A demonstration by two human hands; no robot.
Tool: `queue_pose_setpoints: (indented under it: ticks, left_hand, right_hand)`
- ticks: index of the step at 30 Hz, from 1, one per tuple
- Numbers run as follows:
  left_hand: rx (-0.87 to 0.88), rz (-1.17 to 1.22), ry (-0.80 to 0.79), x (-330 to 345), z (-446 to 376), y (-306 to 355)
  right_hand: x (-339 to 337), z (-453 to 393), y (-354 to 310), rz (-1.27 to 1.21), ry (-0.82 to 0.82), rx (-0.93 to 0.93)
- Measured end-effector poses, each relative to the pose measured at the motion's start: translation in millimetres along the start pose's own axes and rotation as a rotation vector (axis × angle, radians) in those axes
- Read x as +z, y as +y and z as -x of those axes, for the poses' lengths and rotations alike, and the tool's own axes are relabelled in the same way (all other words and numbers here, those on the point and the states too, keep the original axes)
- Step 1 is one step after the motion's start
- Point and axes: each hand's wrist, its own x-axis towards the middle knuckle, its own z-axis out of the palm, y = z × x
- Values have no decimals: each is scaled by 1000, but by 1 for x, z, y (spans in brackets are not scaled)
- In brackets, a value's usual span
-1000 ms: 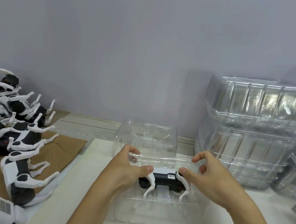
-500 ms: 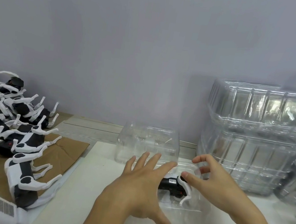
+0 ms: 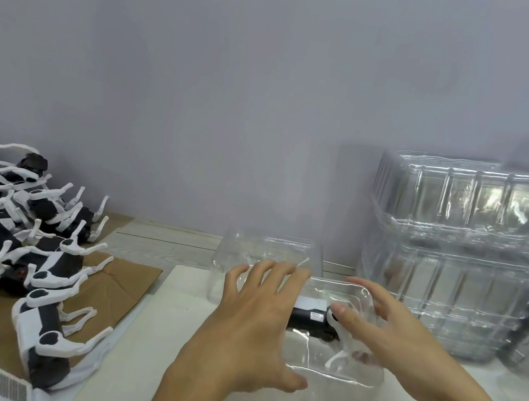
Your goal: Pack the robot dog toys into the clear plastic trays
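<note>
A clear plastic tray (image 3: 345, 369) lies on the white table in front of me with one black and white robot dog toy (image 3: 313, 320) inside it. My left hand (image 3: 254, 323) lies flat over the tray's left part, fingers straight and spread. My right hand (image 3: 384, 333) rests on the tray's right side with fingers extended, thumb near the dog's white leg. A second clear tray (image 3: 265, 252) stands just behind.
A heap of robot dog toys (image 3: 6, 246) lies on brown cardboard (image 3: 125, 285) at the left. Stacks of clear plastic trays (image 3: 454, 265) rise at the right against the grey wall. A barcode label (image 3: 6, 388) shows at the bottom left.
My left hand let go of the dog toy and spread flat over the tray. My right hand opened from its pinch at the dog's leg and moved onto the tray's right side.
</note>
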Motion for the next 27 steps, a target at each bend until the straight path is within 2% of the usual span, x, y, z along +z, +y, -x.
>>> queue_pose_setpoints:
  ticks: [5, 9, 16, 18, 23, 27]
  left_hand:
    - [-10, -29, 69, -6, -1, -3]
    - [-4, -24, 112, -12, 0, -7]
    - [28, 1, 144, -17, 2, -7]
    - [-16, 140, 136, -19, 3, -8]
    - [-146, 687, 99, -19, 5, -16]
    - [-122, 1070, 40, -9, 6, -13]
  right_hand:
    - [4, 0, -5, -121, 44, -127]
    - [7, 0, -12, -127, 101, -242]
    - [4, -1, -15, -151, 96, -284]
    - [-1, -1, -18, -204, 103, -274]
    - [-12, 1, -27, -415, 107, -279]
    - [-15, 2, -32, -448, 185, -335]
